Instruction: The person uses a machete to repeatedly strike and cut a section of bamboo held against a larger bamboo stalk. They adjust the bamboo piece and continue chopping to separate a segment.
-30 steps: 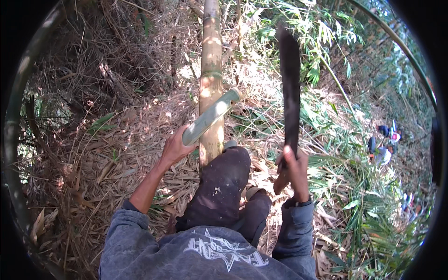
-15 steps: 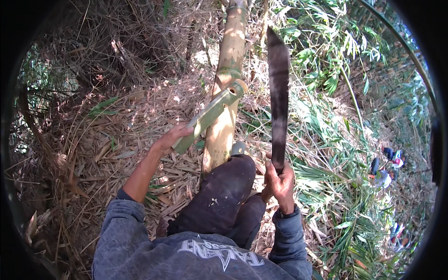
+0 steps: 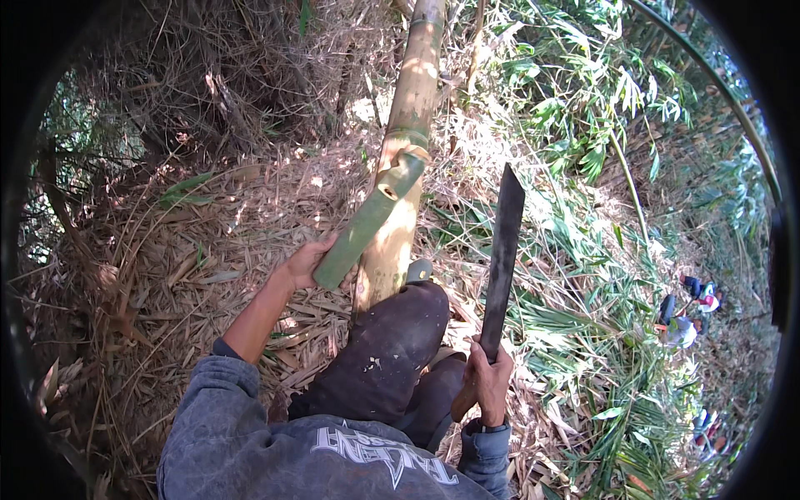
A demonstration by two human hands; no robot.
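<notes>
1. Gripping the lower end of a short green bamboo piece [image 3: 369, 221], the left hand [image 3: 304, 265] has its fingers curled shut around it; the piece slants up toward one o'clock and its upper end rests against the thick yellow bamboo stem [image 3: 406, 158].
2. The right hand [image 3: 486, 385] is clamped on the handle of a long dark machete [image 3: 502, 254], blade pointing to twelve o'clock, standing at three o'clock from the stem and apart from it.
3. The person's knee [image 3: 392, 333] in dark trousers sits at the stem's base, at six o'clock from the green piece.
4. The green piece looks stiff, hollow and light, its skin smooth and probably slick; the low end, where the hand is now, gives a sound hold away from the blade.
5. The stem looks heavy and rigid, unlikely to shift by hand.
6. Dry leaf litter [image 3: 192, 275] covers the ground at nine o'clock; other people [image 3: 687, 321] are far off at four o'clock.
</notes>
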